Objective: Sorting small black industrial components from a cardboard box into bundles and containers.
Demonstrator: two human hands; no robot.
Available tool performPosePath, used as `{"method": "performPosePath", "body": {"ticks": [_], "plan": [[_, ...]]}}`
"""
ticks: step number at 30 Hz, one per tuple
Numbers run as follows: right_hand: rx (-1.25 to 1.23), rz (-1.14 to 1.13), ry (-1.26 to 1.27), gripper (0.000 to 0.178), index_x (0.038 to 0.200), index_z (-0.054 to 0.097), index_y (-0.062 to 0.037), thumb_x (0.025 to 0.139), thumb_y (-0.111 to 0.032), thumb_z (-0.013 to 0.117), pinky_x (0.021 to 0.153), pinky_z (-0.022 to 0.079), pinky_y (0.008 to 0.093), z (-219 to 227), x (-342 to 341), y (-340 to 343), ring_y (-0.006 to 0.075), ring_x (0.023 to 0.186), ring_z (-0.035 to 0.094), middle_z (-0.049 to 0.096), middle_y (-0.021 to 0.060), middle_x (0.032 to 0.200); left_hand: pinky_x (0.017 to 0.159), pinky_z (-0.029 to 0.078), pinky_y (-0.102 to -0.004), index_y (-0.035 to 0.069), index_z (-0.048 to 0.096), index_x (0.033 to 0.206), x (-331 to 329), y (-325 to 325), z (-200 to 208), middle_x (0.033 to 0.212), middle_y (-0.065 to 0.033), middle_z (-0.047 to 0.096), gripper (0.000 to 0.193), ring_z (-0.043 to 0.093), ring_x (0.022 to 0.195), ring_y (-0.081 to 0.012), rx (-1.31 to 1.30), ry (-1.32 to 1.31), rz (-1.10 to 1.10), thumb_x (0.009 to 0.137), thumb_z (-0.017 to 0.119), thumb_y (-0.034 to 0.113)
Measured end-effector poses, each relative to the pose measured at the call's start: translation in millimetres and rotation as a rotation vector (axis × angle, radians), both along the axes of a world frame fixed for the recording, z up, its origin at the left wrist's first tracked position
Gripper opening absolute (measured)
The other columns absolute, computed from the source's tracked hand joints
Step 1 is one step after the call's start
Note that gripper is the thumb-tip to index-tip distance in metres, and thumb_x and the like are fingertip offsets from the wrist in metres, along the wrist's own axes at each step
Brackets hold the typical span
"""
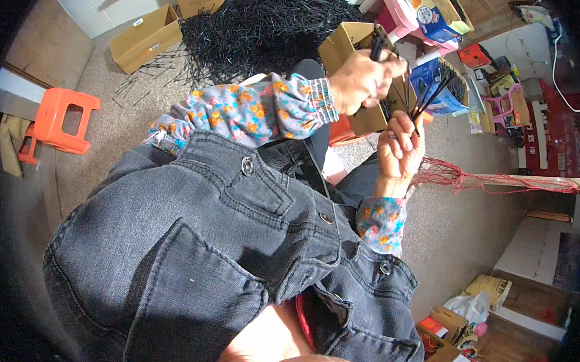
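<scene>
My left hand (361, 82) is closed round a small bunch of thin black strips (377, 45), which stick up past its fingers. Close beside it and a little lower, my right hand (400, 142) pinches several more thin black strips (429, 96) that fan out upward. Their exact kind is too fine to make out. Both hands are in front of my body, over an open cardboard box (351, 45). Beyond the left forearm, a large heap of similar black strips (259, 30) lies on the floor.
Left are an orange stool (68, 119) and a small cardboard box (146, 39), with loose strips scattered nearby. A blue box (441, 91) holds dark strips. Red cords (453, 172) hang over a wooden bar (535, 184) at right. Boxes and bags (468, 305) stand lower right.
</scene>
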State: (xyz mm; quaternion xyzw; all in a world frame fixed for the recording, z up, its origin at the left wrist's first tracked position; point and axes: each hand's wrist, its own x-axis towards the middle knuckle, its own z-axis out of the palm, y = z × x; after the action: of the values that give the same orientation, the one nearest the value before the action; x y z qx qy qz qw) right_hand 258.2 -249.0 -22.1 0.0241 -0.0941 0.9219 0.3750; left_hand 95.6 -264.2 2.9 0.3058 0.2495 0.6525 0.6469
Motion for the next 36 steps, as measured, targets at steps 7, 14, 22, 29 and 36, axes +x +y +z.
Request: {"method": "performPosePath", "body": {"ticks": [7, 14, 22, 29, 36], "plan": [[0.117, -0.169, -0.185, 0.020, 0.100, 0.051, -0.0003, 0.091, -0.017, 0.046, 0.034, 0.028, 0.0170, 10, 5, -3, 0.0044, 0.050, 0.034, 0.041, 0.0017, 0.070, 0.038, 0.033, -0.0191, 0.009, 0.052, 0.086, -23, 17, 0, 0.064, 0.0017, 0.046, 0.019, 0.042, 0.050, -0.0063, -0.020, -0.085, 0.205, 0.089, 0.048, 0.026], [0.649, -0.970, -0.868, 0.016, 0.097, 0.056, 0.0033, 0.082, -0.003, 0.056, 0.040, 0.037, 0.0186, 28, 5, -15, 0.0081, 0.046, 0.047, 0.059, 0.0106, 0.070, 0.040, 0.036, -0.0234, 0.008, 0.049, 0.084, -24, 19, -1, 0.055, 0.0032, 0.037, 0.023, 0.043, 0.049, -0.0089, 0.024, -0.005, 0.171, 0.090, 0.047, 0.031], [1.055, -1.296, -1.177, 0.014, 0.094, 0.059, 0.0037, 0.080, 0.001, 0.059, 0.043, 0.039, 0.0190, 26, -4, -18, 0.0070, 0.048, 0.049, 0.059, 0.0081, 0.068, 0.034, 0.027, -0.0182, 0.007, 0.056, 0.091, -10, -3, 15, 0.054, 0.0049, 0.041, 0.018, 0.035, 0.040, -0.0027, 0.031, 0.051, 0.115, 0.082, 0.062, 0.021], [1.460, -1.526, -1.341, 0.016, 0.091, 0.061, 0.0024, 0.075, 0.005, 0.062, 0.050, 0.044, 0.0244, 20, -1, -15, 0.0150, 0.055, 0.056, 0.060, 0.0108, 0.069, 0.033, 0.028, -0.0189, 0.007, 0.057, 0.089, -10, -5, 17, 0.056, 0.0060, 0.044, 0.017, 0.036, 0.039, -0.0021, 0.051, 0.040, 0.207, 0.079, 0.066, 0.018], [1.749, -1.646, -1.346, 0.021, 0.092, 0.059, 0.0013, 0.073, 0.006, 0.064, 0.054, 0.048, 0.0300, 25, -7, -20, 0.0230, 0.060, 0.057, 0.060, 0.0132, 0.075, 0.032, 0.027, -0.0180, 0.009, 0.057, 0.091, -4, -8, 18, 0.054, 0.0070, 0.041, 0.017, 0.035, 0.038, -0.0019, -0.028, 0.130, 0.117, 0.080, 0.064, 0.021]]}}
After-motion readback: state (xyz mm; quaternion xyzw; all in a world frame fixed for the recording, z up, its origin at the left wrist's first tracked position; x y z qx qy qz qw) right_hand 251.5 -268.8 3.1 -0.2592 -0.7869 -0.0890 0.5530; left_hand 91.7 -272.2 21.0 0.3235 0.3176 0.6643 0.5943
